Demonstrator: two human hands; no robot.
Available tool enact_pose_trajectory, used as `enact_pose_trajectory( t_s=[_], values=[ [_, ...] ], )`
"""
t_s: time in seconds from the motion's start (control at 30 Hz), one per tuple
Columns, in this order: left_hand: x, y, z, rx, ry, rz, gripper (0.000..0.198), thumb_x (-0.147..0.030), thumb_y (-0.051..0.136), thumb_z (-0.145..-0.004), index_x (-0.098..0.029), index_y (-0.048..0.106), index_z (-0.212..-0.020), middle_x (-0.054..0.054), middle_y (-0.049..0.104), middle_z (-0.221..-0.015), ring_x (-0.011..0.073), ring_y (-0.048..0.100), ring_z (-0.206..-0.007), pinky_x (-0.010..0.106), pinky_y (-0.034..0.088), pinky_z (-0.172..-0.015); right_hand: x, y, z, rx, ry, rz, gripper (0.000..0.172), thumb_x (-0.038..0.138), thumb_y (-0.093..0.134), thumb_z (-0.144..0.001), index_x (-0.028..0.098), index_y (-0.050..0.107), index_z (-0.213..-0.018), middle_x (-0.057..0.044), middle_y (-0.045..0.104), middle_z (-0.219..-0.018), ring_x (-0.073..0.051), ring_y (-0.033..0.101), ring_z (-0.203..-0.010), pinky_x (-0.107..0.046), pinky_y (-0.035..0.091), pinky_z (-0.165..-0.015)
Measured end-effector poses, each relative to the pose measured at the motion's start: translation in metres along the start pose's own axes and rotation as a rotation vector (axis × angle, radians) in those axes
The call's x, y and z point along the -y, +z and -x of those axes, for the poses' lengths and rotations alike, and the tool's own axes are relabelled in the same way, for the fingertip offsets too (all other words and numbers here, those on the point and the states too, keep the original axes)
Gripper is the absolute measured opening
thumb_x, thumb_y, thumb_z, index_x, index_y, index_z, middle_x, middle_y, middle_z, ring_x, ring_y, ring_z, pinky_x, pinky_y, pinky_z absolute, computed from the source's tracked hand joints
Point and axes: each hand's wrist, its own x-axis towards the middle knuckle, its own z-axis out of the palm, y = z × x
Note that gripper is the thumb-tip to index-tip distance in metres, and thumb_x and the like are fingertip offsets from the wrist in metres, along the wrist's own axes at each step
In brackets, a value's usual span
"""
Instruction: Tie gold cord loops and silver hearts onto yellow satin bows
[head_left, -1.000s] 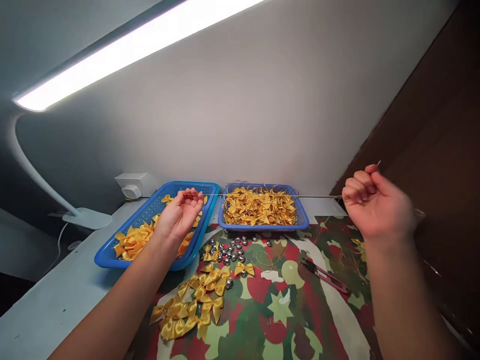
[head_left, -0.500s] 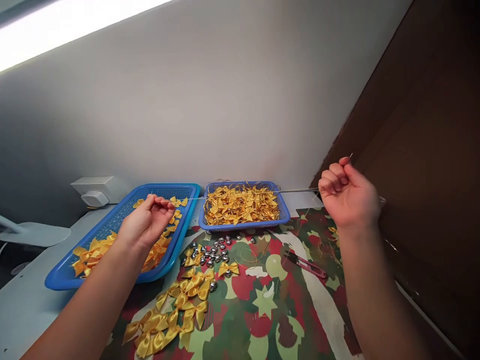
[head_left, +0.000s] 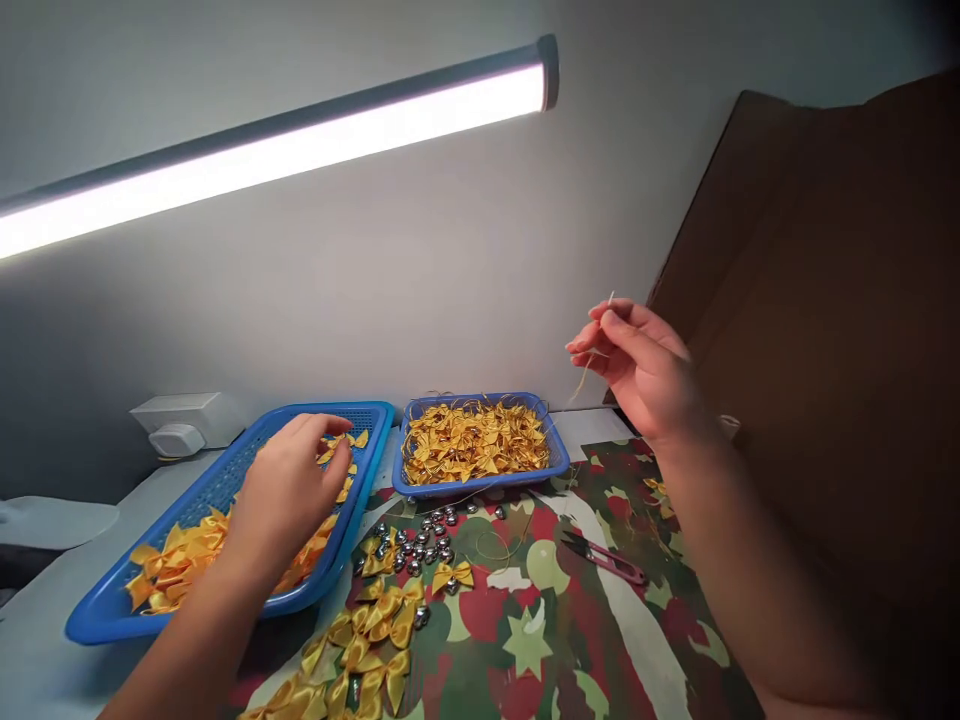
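Note:
My right hand (head_left: 637,365) is raised in front of the wall at the right, pinching a needle (head_left: 611,298) between thumb and fingertips. The needle's pale tip pokes up above the fingers, and a thin gold thread (head_left: 583,376) dangles below them. Over the large blue basket (head_left: 105,612) at the left hovers my left hand (head_left: 292,490), its fingers curved and apart from the thumb with nothing visible between them. Yellow satin bows (head_left: 184,560) lie in that basket, partly covered by my left arm. More bows (head_left: 386,612) and small silver bells (head_left: 431,535) lie on the patterned sheet.
A smaller blue basket (head_left: 480,485) against the wall is full of yellow bows with gold loops. Small thread snips (head_left: 606,560) rest on the sheet (head_left: 487,650). A brown board (head_left: 810,300) rises at the right, and a lit tube lamp (head_left: 337,135) hangs above.
The thread stretched between both hands is no longer taut; my left hand has let go and turned palm down over the basket. My right hand has moved left. The view has tilted up.

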Motion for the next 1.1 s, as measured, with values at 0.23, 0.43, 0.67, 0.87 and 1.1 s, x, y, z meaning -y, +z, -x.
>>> enact_pose_trajectory(
  t_s=[0.23, 0.43, 0.67, 0.87, 1.1],
  values=[
    [-0.077, 0.008, 0.042, 0.268, 0.214, 0.639, 0.018, -0.030, 0.055, -0.091, -0.022, 0.068, -0.100, 0.005, 0.071, -0.097, 0.0183, 0.065, -0.087, 0.033, 0.053, -0.077, -0.003, 0.033, -0.009, 0.076, 0.058, 0.089, 0.007, 0.029, 0.064, -0.086, 0.023, 0.064, -0.082, 0.003, 0.073, -0.074, -0.010, 0.069, -0.075, -0.022, 0.052, -0.067],
    [-0.096, 0.023, 0.050, 0.639, 0.167, 1.083, 0.058, -0.037, 0.057, -0.093, -0.035, 0.037, -0.147, 0.007, 0.029, -0.159, 0.0201, 0.057, -0.119, 0.039, 0.052, -0.099, -0.012, 0.058, -0.005, 0.110, 0.090, 0.104, 0.010, 0.031, 0.064, -0.086, 0.022, 0.063, -0.084, 0.002, 0.074, -0.075, -0.011, 0.070, -0.077, -0.023, 0.053, -0.069],
    [-0.093, 0.018, 0.046, 0.484, 0.186, 1.025, 0.038, -0.038, 0.054, -0.094, -0.037, 0.054, -0.132, 0.007, 0.033, -0.147, 0.0148, 0.058, -0.092, 0.036, 0.055, -0.085, -0.015, 0.079, -0.004, 0.139, 0.099, 0.126, 0.014, 0.035, 0.064, -0.085, 0.022, 0.062, -0.085, 0.001, 0.075, -0.077, -0.012, 0.070, -0.079, -0.026, 0.052, -0.072],
    [-0.095, 0.013, 0.056, 0.426, 0.165, 0.909, 0.041, -0.032, 0.057, -0.091, -0.035, 0.053, -0.132, 0.009, 0.028, -0.146, 0.0161, 0.055, -0.089, 0.040, 0.054, -0.083, -0.019, 0.090, -0.006, 0.160, 0.083, 0.125, 0.015, 0.036, 0.066, -0.084, 0.021, 0.062, -0.085, 0.000, 0.075, -0.077, -0.012, 0.069, -0.078, -0.026, 0.052, -0.072],
    [-0.098, 0.018, 0.068, 0.150, 0.097, 0.829, 0.031, -0.024, 0.060, -0.086, -0.027, 0.057, -0.117, 0.011, 0.037, -0.135, 0.0217, 0.053, -0.102, 0.039, 0.051, -0.084, -0.021, 0.095, -0.007, 0.146, 0.063, 0.125, 0.013, 0.034, 0.064, -0.085, 0.021, 0.062, -0.085, 0.001, 0.075, -0.076, -0.011, 0.069, -0.075, -0.025, 0.052, -0.070]
  ],
)
